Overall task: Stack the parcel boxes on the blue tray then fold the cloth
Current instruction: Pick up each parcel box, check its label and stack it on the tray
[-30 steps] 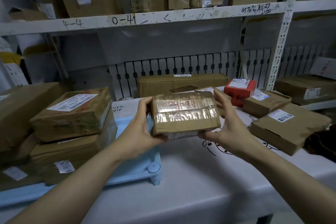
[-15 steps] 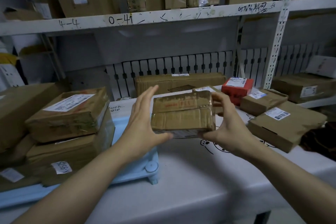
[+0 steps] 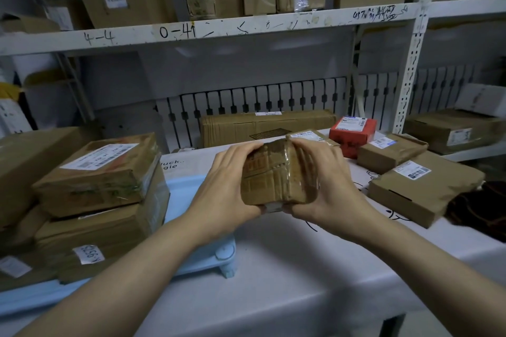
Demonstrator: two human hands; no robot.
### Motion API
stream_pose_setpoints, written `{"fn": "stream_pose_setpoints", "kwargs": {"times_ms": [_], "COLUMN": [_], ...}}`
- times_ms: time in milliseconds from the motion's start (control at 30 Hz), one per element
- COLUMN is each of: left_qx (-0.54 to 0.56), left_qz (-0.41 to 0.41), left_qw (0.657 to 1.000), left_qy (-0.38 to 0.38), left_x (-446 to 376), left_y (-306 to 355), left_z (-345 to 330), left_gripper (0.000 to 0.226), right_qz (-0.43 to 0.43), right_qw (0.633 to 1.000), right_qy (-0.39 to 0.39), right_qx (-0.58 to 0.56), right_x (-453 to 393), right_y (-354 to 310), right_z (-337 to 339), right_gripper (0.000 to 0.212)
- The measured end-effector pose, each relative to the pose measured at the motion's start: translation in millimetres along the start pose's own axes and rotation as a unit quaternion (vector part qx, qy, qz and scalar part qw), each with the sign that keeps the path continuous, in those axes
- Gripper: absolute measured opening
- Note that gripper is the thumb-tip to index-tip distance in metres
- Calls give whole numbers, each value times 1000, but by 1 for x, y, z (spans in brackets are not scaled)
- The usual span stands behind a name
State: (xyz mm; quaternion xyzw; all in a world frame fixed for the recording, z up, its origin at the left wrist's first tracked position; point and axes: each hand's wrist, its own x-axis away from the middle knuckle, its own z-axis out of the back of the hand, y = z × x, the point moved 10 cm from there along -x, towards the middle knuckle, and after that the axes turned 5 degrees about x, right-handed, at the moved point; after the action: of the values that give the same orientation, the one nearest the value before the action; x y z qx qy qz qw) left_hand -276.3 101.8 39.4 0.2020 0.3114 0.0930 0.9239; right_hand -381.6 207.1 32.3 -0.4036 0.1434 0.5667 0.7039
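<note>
Hands first: we see the left hand (image 3: pixel 228 186) and the right hand (image 3: pixel 325 186) both curled round one small taped parcel (image 3: pixel 276 175), fingers over its far top edge and thumbs under its near bottom edge. We read the parcel as held in the air above the white table cover (image 3: pixel 287 268), tilted so that its taped face turns toward the camera. It sits between the two palms, just right of the blue tray (image 3: pixel 191 257).

On the tray, at left, we count two labelled boxes in a stack (image 3: pixel 101 191), the upper one set slightly askew on the lower. Further flat brown parcels lie at the tray's near-left corner.

Right of the hands, four more items rest on the table cover:
- a red box (image 3: pixel 353 134) with a white label, near the back;
- a small brown box (image 3: pixel 391 149) just beside it;
- a larger flat brown box (image 3: pixel 424 186) nearer the camera;
- a dark cloth (image 3: pixel 482 209) at the right edge, touching that flat box.

A long carton (image 3: pixel 265 127) lies along the back, behind the held parcel. We note handwritten marks "4-4" and "0-41" on the white shelf edge (image 3: pixel 246 27) above.
</note>
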Motion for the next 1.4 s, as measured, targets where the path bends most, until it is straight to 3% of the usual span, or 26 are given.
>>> {"fn": "stream_pose_setpoints", "kwargs": {"times_ms": [133,367,600,1200,1400], "left_qx": [57,154,181,227,316], "left_qz": [33,80,80,99,154], "left_qw": [998,985,980,969,935], "left_qy": [5,-7,-18,14,34], "left_x": [5,14,15,14,17], "left_y": [-14,-35,-32,-40,-48], "left_z": [2,3,-1,5,1], "left_gripper": [98,104,104,100,89], "right_qz": [11,-60,-62,-62,-97], "right_qw": [1000,994,985,985,980], "right_qy": [13,-23,-59,-45,-38], "right_qx": [5,-90,-148,-157,-167], "right_x": [1,5,6,-2,1], "right_y": [-1,19,19,12,22], "right_z": [5,2,-8,-10,-9], "right_gripper": [105,121,100,97,96]}}
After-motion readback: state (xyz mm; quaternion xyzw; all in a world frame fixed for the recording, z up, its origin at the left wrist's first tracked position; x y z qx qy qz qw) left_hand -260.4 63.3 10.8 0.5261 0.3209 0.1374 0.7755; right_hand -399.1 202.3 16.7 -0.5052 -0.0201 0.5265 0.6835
